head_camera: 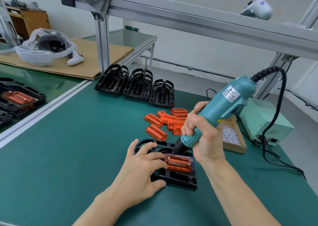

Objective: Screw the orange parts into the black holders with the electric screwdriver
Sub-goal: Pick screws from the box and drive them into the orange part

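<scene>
From the head view, my right hand wraps its fingers around the teal electric screwdriver, tilted, its bit on the upper left corner screw of the orange part. That part sits in the black holder on the green counter. My left hand, left of the part, lies flat with fingers spread, pressing on the holder.

screwdriver label: a white sticker on the teal electric screwdriver, above the right hand's fingers; print too blurred to read.
other text: none legible.
</scene>
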The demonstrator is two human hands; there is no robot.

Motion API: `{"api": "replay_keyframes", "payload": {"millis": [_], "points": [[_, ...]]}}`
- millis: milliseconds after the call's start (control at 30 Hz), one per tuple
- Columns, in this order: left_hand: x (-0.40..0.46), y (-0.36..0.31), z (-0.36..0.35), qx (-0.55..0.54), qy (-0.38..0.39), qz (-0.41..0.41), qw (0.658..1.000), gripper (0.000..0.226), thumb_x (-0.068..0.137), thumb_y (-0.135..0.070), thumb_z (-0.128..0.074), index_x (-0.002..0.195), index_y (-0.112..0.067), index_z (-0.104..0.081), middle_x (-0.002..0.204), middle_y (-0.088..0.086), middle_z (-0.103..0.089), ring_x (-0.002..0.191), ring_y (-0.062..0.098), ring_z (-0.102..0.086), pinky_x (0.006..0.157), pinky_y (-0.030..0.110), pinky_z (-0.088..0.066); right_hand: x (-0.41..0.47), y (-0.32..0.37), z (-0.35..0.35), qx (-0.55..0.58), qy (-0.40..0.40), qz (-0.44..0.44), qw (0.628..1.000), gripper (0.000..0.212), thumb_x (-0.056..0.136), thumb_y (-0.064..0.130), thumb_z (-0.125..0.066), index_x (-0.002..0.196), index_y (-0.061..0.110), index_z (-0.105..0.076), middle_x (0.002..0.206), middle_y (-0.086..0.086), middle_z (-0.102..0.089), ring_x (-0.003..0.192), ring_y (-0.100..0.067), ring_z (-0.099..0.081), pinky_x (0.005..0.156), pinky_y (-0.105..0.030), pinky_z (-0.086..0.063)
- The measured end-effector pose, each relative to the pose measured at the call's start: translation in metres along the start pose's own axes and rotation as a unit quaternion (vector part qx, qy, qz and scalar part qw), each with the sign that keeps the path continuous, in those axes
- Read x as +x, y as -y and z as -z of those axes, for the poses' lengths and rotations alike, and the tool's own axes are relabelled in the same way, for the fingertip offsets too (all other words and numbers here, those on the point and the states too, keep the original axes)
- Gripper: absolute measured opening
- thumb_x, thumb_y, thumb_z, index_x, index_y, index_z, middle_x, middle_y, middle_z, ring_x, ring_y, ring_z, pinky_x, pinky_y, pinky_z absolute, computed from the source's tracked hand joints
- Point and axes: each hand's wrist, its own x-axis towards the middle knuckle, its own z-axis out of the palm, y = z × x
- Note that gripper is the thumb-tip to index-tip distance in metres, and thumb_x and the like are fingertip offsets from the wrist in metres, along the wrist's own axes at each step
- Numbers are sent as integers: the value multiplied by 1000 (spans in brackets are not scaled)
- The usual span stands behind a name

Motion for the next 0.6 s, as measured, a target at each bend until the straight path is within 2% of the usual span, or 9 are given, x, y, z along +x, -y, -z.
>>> {"api": "replay_keyframes", "payload": {"millis": [167, 433, 600], "points": [[1, 0, -1, -8, -3, 0, 1000, 45, 76, -56, -52, 117, -41, -62, 134, -28, -47, 141, 2, -13, 107, 28, 26, 2, -7, 0, -21, 20, -1, 1000, 16, 67, 12, -65, 76, 21, -55, 50, 1, -42, 41, -15, -38, 49, -25, -40], [1, 0, -3, -7, -11, 0, 1000, 44, 77, -55, -52, 117, -41, -61, 135, -27, -47, 141, 1, -11, 108, 29, 25, 6, -9, -2, -53, 36, -16, 998, 23, 73, 0, -59, 76, 22, -55, 50, 0, -43, 42, -17, -38, 49, -25, -39], [1, 0, -3, -9, -23, -4, 1000, 44, 76, -52, -53, 116, -39, -63, 135, -26, -49, 141, 3, -14, 107, 27, 25, 9, -11, -7, -71, 70, -32, 995, 23, 75, 0, -58, 75, 23, -57, 49, -1, -41, 41, -17, -36, 49, -26, -39]]}}
